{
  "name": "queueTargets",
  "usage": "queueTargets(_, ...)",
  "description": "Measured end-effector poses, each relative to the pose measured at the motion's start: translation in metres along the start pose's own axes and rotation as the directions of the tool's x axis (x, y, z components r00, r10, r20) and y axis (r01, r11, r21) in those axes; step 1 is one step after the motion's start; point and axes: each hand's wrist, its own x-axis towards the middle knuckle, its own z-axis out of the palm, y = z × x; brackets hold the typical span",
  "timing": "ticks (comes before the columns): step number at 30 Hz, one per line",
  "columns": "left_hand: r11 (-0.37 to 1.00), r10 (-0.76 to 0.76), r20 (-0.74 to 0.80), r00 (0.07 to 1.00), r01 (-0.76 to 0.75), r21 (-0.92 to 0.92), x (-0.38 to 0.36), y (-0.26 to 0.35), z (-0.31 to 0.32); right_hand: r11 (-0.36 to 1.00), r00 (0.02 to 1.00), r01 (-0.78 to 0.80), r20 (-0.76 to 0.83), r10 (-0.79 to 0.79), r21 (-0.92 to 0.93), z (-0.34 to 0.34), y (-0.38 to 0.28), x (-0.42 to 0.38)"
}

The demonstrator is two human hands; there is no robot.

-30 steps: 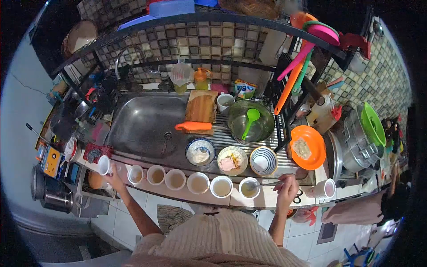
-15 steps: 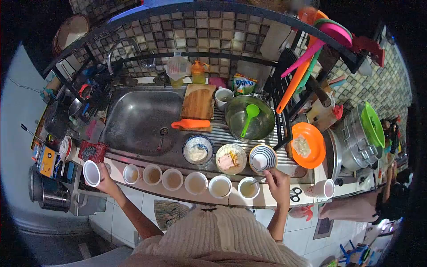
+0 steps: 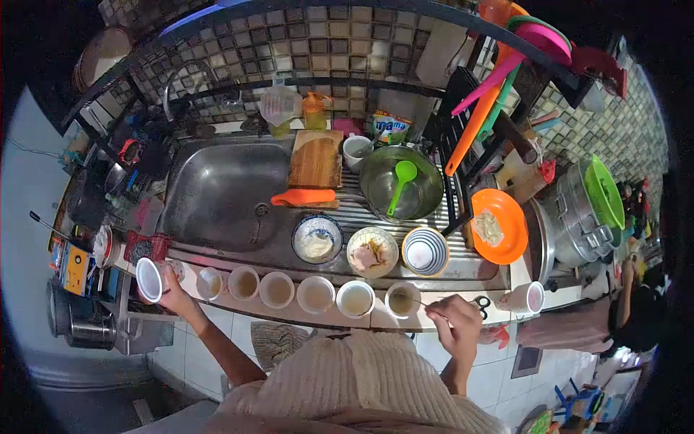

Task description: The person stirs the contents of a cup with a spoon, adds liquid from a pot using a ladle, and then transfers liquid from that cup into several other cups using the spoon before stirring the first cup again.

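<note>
At the far left of the counter edge, my left hand (image 3: 175,292) is closed around a white plastic cup (image 3: 150,280), tilted with its mouth facing left. My right hand (image 3: 458,322) pinches the thin handle of a spoon (image 3: 422,303). Its other end is inside the rightmost cup (image 3: 401,299) of a row, which holds cloudy pale liquid; the tip is hidden. Several similar cups (image 3: 316,294) stand in line between my hands. Behind them sit a blue-patterned bowl (image 3: 316,239) with white paste, a bowl (image 3: 373,253) with pinkish food, and a striped bowl (image 3: 425,252) with white contents.
Black-handled scissors (image 3: 483,307) and a stack of cups (image 3: 523,298) lie right of my right hand. Farther back are a steel sink (image 3: 217,188), a cutting board (image 3: 316,155), a metal pot (image 3: 372,184) with a green ladle (image 3: 402,186), and an orange plate (image 3: 512,224). Another person (image 3: 640,311) is at far right.
My right hand has moved down and slightly right, and the spoon handle now leans lower over the cup's right side. My left hand still holds its cup. The view has shifted slightly.
</note>
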Motion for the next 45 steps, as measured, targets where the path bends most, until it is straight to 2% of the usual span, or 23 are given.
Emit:
queueTargets(3,0.995,0.085,0.015,0.996,-0.086,0.048,-0.001,-0.004,-0.006,0.984,0.97,0.118,-0.198,-0.142,-0.131,0.002,0.0,-0.008)
queueTargets(6,0.993,-0.017,0.119,0.993,0.003,0.119,-0.001,-0.006,-0.009,0.976,0.921,0.169,-0.331,-0.206,-0.137,0.006,0.0,-0.013)
queueTargets(8,0.996,-0.091,0.147,0.985,0.088,0.027,-0.007,0.0,-0.008,0.983,0.943,0.096,-0.301,-0.141,-0.16,0.008,0.011,-0.018)
queueTargets(12,0.999,-0.034,0.158,0.987,0.026,0.048,-0.011,0.001,-0.012,0.996,0.871,0.067,-0.484,-0.086,-0.057,0.012,0.025,-0.028)
queueTargets(14,1.0,0.014,0.23,0.973,-0.017,0.011,-0.008,0.004,-0.013,0.937,0.682,-0.084,-0.666,0.302,0.339,0.016,0.018,-0.024)
queueTargets(15,0.999,0.038,0.265,0.963,-0.038,-0.007,-0.007,0.005,-0.013,0.937,0.652,-0.095,-0.691,0.313,0.336,0.015,0.017,-0.016)
queueTargets(16,0.999,0.039,0.26,0.965,-0.039,-0.006,-0.007,0.005,-0.014,0.937,0.655,-0.091,-0.689,0.311,0.337,0.015,0.022,-0.01)
queueTargets(18,0.991,0.083,0.29,0.954,-0.11,0.078,-0.006,0.007,-0.018,0.754,0.58,-0.197,-0.545,0.605,0.627,0.014,0.034,0.0)
queueTargets(19,0.991,0.085,0.285,0.955,-0.111,0.077,-0.007,0.01,-0.016,0.683,0.55,-0.178,-0.504,0.666,0.708,0.017,0.034,0.011)
queueTargets(20,0.996,0.075,0.26,0.963,-0.087,0.035,-0.01,0.013,-0.016,0.683,0.554,-0.178,-0.501,0.665,0.709,0.019,0.039,0.017)
queueTargets(22,0.998,0.065,0.229,0.971,-0.067,0.002,-0.01,0.015,-0.02,0.539,0.649,-0.253,-0.273,0.711,0.803,0.027,0.058,0.024)
queueTargets(23,0.996,0.081,0.228,0.97,-0.088,0.02,-0.01,0.012,-0.025,0.487,0.705,-0.342,-0.123,0.698,0.804,0.029,0.066,0.025)
queueTargets(24,0.993,0.101,0.226,0.969,-0.112,0.035,-0.01,0.01,-0.028,0.482,0.707,-0.344,-0.116,0.698,0.806,0.033,0.066,0.032)
queueTargets(26,0.993,0.067,0.222,0.973,-0.086,0.077,-0.01,0.01,-0.038,0.549,0.821,-0.404,0.025,0.571,0.732,0.043,0.063,0.05)
queueTargets(27,0.997,0.051,0.223,0.974,-0.061,0.036,-0.011,0.013,-0.041,0.549,0.822,-0.406,0.029,0.569,0.731,0.049,0.064,0.059)
queueTargets(30,1.0,-0.025,0.185,0.982,0.023,0.011,-0.015,0.007,-0.056,0.655,0.918,-0.38,0.179,0.355,0.653,0.068,0.063,0.092)
queueTargets(33,0.989,-0.142,0.12,0.982,0.144,-0.007,-0.029,-0.002,-0.067,0.755,0.956,-0.293,0.196,0.219,0.586,0.091,0.053,0.117)
queueTargets(34,0.977,-0.205,0.096,0.974,0.209,-0.035,-0.035,-0.006,-0.069,0.884,0.978,-0.187,0.165,0.126,0.429,0.098,0.051,0.122)
queueTargets(35,0.996,-0.082,0.159,0.984,0.076,0.045,-0.04,-0.011,-0.074,0.965,0.988,-0.064,0.151,0.026,0.253,0.104,0.048,0.128)
queueTargets(39,0.98,-0.176,0.193,0.965,0.191,-0.061,-0.066,0.0,-0.067,0.988,0.97,0.103,0.208,-0.124,0.111,0.126,0.037,0.141)
queueTargets(40,0.977,-0.179,0.239,0.954,0.202,-0.073,-0.069,-0.001,-0.067,0.988,0.969,0.104,0.214,-0.127,0.114,0.133,0.039,0.142)
queueTargets(42,0.969,-0.183,0.333,0.925,0.227,-0.099,-0.075,0.0,-0.064,0.959,0.947,0.255,0.17,-0.273,0.122,0.142,0.04,0.144)
queueTargets(45,0.967,-0.156,0.353,0.922,0.216,-0.136,-0.083,0.006,-0.058,0.965,0.943,0.232,0.216,-0.255,0.126,0.145,0.043,0.146)
